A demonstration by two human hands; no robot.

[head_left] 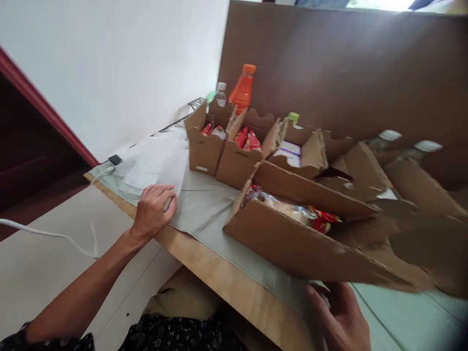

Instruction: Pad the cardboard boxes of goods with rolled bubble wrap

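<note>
My left hand (155, 209) rests at the table's front edge, on the near corner of a pile of thin white sheets or bags (149, 163). Its fingers are curled, and whether they grip a sheet is hidden. Low on the right, my right hand (341, 312) is blurred, thumb and fingers apart, just in front of a long open cardboard box (292, 243). Clear and red packets (325, 219) lie inside that box.
Behind stand several cardboard bins (237, 161), some holding red packets or a white-purple pack (290, 152). An orange bottle (243, 90) and white-capped bottles (387, 139) stand farther back, before a tall cardboard panel (329, 68). A white cable (47, 234) hangs off the left.
</note>
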